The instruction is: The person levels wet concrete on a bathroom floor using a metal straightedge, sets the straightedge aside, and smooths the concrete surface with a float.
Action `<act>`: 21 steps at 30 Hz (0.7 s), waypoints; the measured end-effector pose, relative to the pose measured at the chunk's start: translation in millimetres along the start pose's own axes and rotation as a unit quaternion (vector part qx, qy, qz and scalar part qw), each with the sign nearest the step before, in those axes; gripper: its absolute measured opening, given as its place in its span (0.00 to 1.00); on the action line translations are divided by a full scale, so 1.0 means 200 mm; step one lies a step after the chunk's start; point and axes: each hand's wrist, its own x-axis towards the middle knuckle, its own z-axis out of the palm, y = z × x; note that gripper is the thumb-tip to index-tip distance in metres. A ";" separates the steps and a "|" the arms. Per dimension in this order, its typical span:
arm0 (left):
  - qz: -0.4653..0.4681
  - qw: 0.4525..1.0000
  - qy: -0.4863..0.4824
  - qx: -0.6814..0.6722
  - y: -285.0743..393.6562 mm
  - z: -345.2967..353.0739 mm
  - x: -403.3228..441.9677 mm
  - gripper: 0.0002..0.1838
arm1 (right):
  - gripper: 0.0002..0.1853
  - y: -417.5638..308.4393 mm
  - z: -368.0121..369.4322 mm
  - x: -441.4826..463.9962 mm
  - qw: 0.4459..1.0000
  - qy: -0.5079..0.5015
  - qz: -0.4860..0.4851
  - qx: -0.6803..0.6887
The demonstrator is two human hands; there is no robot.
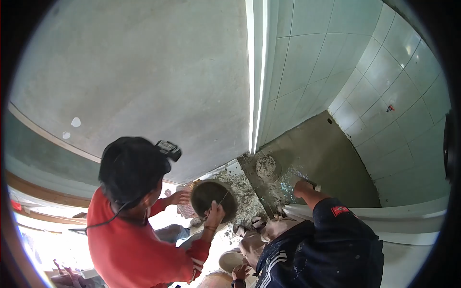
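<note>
At the lower right, my right hand [303, 187] is closed round a trowel [317, 187], low over the wet grey mortar floor [331, 153]. The blade is mostly hidden by my hand. My left hand [241, 272] is curled at the near rim of a small light-coloured bucket [230, 260], beside my bent legs. Ahead of my right hand, a heap of wet mortar [265, 166] lies on the smoothed floor.
A co-worker in a red shirt [139, 245] leans over a dark bucket [204, 192], one hand at its rim, the other holding a thin tool. Mortar crumbs [245, 189] cover the doorway floor. Tiled walls [307, 57] and a white door frame [257, 86] border the mortar.
</note>
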 end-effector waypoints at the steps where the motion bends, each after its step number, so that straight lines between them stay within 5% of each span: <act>1: -0.001 1.000 -0.001 0.018 0.03 -0.01 -0.01 0.17 | 0.16 -0.03 0.02 0.01 1.000 -0.009 -0.010 -0.010; 9: 0.045 0.991 -0.123 -0.003 0.00 -0.33 0.29 0.21 | 0.15 -0.23 0.09 -0.03 0.998 -0.012 0.020 0.064; 10: 0.083 0.987 -0.026 0.133 0.09 -0.30 0.26 0.22 | 0.15 -0.24 0.10 -0.03 0.998 -0.007 0.010 0.068; 13: 0.056 0.986 -0.042 0.154 0.58 -0.23 -0.03 0.24 | 0.20 -0.26 0.11 -0.07 0.986 0.051 0.051 0.148; 21: 0.123 0.928 -0.059 0.347 1.17 -0.28 0.15 0.32 | 0.33 -0.17 0.20 0.15 0.921 0.058 0.119 0.365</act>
